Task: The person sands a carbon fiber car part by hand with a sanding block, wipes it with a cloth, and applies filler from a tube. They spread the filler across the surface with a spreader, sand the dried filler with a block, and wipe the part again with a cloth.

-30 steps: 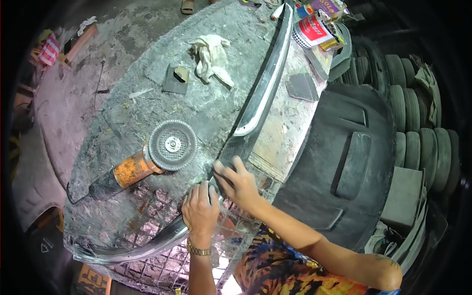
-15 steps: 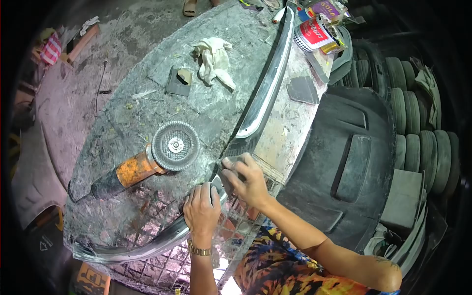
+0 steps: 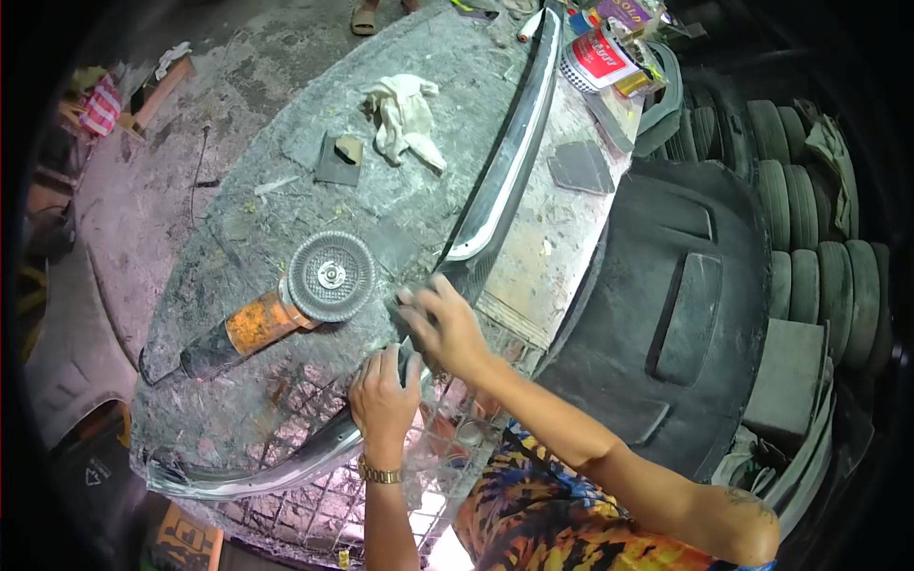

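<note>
A long curved car trim strip (image 3: pixel 502 162), pale grey on its face with a dark edge, runs across the worktable and bends toward me at the lower left. My left hand (image 3: pixel 384 392), with a metal watch at its wrist, is closed over the near stretch of the strip. Just beyond it, my right hand (image 3: pixel 444 328) is over the strip with curled fingers, their tips dusty and slightly blurred. Whatever those fingers may hold is hidden. Left of my hands lies an orange and black angle grinder (image 3: pixel 257 325) with a round disc facing up.
On the dusty worktable (image 3: pixel 286 224) lie a white rag (image 3: pixel 405 114) and a dark square sheet (image 3: pixel 337 169). A red-labelled can (image 3: pixel 600 59) and a grey plate (image 3: pixel 582 167) are at the far right. Beside the table are a black hood panel (image 3: pixel 628 314) and stacked tires (image 3: pixel 833 285).
My right hand has shifted left and slightly up along the strip. My left hand keeps its grip. The whole view has slid slightly left.
</note>
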`<action>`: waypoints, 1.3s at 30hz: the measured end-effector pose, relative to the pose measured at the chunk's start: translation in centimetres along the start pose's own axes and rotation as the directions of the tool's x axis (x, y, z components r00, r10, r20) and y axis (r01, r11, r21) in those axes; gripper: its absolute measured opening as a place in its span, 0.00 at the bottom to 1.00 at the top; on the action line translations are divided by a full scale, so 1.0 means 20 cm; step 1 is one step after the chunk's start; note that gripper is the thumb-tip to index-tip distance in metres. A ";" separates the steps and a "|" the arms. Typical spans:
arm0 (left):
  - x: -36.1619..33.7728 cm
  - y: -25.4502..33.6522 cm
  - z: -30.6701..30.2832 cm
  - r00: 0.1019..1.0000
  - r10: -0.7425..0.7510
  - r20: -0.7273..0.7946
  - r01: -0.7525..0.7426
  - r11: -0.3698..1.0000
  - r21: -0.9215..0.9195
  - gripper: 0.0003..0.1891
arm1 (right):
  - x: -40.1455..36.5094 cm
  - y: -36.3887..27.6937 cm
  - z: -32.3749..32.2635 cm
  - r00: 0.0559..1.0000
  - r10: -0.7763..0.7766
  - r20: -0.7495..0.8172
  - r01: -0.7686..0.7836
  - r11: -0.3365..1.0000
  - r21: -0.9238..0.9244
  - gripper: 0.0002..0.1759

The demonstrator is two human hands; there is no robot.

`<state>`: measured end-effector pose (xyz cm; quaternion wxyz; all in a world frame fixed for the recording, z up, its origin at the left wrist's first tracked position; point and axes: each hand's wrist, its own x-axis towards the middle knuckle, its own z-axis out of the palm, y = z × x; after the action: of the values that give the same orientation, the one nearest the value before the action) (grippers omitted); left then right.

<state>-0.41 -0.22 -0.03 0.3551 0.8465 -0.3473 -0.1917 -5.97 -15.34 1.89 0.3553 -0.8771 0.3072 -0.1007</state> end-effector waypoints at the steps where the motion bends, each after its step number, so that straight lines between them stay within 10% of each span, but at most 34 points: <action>1: 0.02 0.01 -0.01 0.999 -0.011 0.035 0.010 1.000 0.006 0.20 | 0.07 0.05 -0.03 1.000 0.023 -0.007 -0.022 0.994 0.111 0.17; 4: 0.04 0.04 -0.03 0.993 -0.057 0.106 0.051 0.997 0.063 0.30 | 0.05 0.11 -0.20 0.958 0.268 0.107 -0.284 0.818 0.501 0.19; 8: 0.18 0.07 0.01 0.896 -0.299 0.327 0.241 0.948 0.206 0.23 | -0.17 0.13 -0.46 0.934 0.328 0.141 -0.351 0.774 0.526 0.20; 10: 0.21 0.02 0.10 0.956 -0.217 -0.199 0.202 0.975 -0.092 0.15 | -0.26 0.15 -0.52 0.933 0.331 0.141 -0.353 0.762 0.543 0.20; 12: 0.15 0.05 0.09 0.968 -0.236 -0.086 0.241 0.969 0.051 0.14 | -0.30 0.18 -0.57 0.918 0.330 0.218 -0.394 0.718 0.573 0.20; 14: 0.04 0.07 0.16 0.972 0.130 -0.197 -0.038 0.909 0.415 0.25 | -0.31 0.21 -0.59 0.939 0.278 0.201 -0.342 0.710 0.616 0.19; 17: -0.06 0.28 0.23 0.995 0.017 0.099 -0.056 0.915 0.400 0.35 | -0.26 0.24 -0.61 0.967 0.196 0.165 -0.249 0.874 0.417 0.19; 19: -0.10 0.52 0.15 0.751 0.164 0.640 -0.320 0.938 0.136 0.38 | -0.23 0.25 -0.62 0.983 0.099 0.153 -0.147 0.925 0.350 0.21; 22: -0.32 0.39 0.32 0.830 0.446 0.336 -0.520 0.836 0.173 0.40 | -0.19 0.29 -0.61 0.984 -0.042 0.176 -0.013 0.953 0.302 0.23; 26: -0.16 0.35 0.21 0.994 -0.028 -0.107 0.066 0.926 0.372 0.36 | -0.13 0.34 -0.66 0.962 -0.024 0.272 -0.045 0.968 0.246 0.23; 33: 0.14 0.05 0.20 0.986 -0.112 -0.124 0.157 0.869 0.470 0.40 | -0.04 0.39 -0.69 0.952 -0.200 0.230 0.138 0.956 0.259 0.21; 35: 0.11 0.05 0.11 0.924 -0.383 -0.026 0.378 0.898 0.225 0.45 | -0.02 0.41 -0.69 0.945 -0.198 0.260 0.116 0.947 0.299 0.21; 39: 0.05 0.18 0.18 0.946 -0.289 -0.145 0.321 0.891 0.321 0.54 | 0.03 0.40 -0.67 0.919 -0.215 0.331 0.118 0.950 0.289 0.21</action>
<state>-3.39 -4.38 0.08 0.1848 0.9470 -0.2209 -0.1424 -14.51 -27.63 6.13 0.5085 -0.8487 0.1448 -0.0090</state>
